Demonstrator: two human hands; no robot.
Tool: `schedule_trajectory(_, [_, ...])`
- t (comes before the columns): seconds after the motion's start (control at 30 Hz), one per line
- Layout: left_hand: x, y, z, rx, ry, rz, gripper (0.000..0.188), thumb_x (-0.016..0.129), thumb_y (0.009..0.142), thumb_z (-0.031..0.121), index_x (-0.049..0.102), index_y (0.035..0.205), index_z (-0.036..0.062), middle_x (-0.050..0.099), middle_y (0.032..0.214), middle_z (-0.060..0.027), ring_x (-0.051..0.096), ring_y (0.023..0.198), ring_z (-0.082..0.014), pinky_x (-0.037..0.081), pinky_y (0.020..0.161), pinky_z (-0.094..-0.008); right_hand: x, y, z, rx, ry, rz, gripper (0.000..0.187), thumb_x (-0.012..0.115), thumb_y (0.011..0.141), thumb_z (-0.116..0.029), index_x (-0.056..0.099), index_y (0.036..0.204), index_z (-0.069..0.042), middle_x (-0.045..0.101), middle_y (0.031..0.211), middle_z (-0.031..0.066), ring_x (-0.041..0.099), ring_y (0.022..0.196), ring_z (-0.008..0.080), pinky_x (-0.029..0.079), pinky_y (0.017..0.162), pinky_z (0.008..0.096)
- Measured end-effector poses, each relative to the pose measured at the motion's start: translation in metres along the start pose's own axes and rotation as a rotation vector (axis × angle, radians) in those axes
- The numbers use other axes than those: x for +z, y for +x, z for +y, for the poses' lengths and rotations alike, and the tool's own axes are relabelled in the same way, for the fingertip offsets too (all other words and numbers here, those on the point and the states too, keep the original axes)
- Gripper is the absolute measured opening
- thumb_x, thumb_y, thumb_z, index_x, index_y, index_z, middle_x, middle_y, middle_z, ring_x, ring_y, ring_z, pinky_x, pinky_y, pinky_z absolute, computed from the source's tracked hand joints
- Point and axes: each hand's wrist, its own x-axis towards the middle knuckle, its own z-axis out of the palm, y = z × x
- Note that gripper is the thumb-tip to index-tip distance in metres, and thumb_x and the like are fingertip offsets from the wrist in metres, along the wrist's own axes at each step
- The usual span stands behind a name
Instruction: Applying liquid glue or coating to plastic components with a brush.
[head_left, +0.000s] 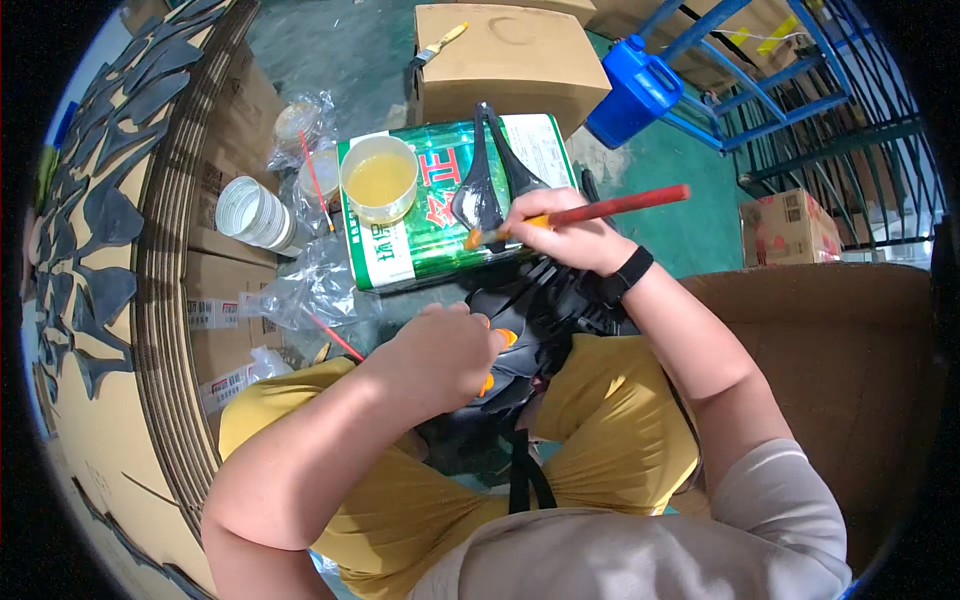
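In the head view, we have our right hand (pixel 565 230) closed around a red-handled brush (pixel 640 202), its tip low by the near edge of a green tin (pixel 455 258); we cannot tell whether it touches the black pieces (pixel 480 195) lying on that tin. Our left hand (pixel 455 345) is curled over dark material (pixel 540 300) at our lap; we cannot tell whether it grips it. A cup of yellow liquid (pixel 400 213) stands near the tin's left edge. Beyond the far edge we see a cardboard box (pixel 510 60), a small brush (pixel 440 45) on its left edge. White cups (pixel 250 215) and stacked cardboard (pixel 200 120) limit us on the left. To the right, green floor (pixel 690 250) gives us some room, with a large brown box (pixel 830 400) nearer us.
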Motion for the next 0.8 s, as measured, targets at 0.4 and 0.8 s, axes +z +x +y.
schedule_trajectory(0.4, [0.002, -0.003, -0.001, -0.033, 0.076, 0.014, 0.024, 0.058, 0.078, 0.015, 0.063, 0.1, 0.0059, 0.061, 0.089, -0.0117, 0.058, 0.087, -0.0294, 0.046, 0.076, -0.0415, 0.001, 0.011, -0.015, 0.092, -0.039, 0.102, 0.018, 0.056, 0.082, -0.018, 0.062, 0.085, -0.002, 0.063, 0.081, 0.0124, 0.062, 0.078, 0.0251, 0.047, 0.07, 0.0338])
schedule_trajectory(0.8, [-0.001, -0.001, -0.003, -0.023, 0.067, -0.004, 0.025, 0.062, 0.077, 0.018, 0.062, 0.098, 0.0043, 0.062, 0.09, -0.012, 0.058, 0.087, -0.0298, 0.047, 0.076, -0.0405, -0.006, 0.011, -0.002, 0.133, -0.047, 0.144, 0.019, 0.057, 0.082, -0.019, 0.064, 0.087, -0.001, 0.063, 0.084, 0.0091, 0.059, 0.081, 0.019, 0.046, 0.073, 0.0305])
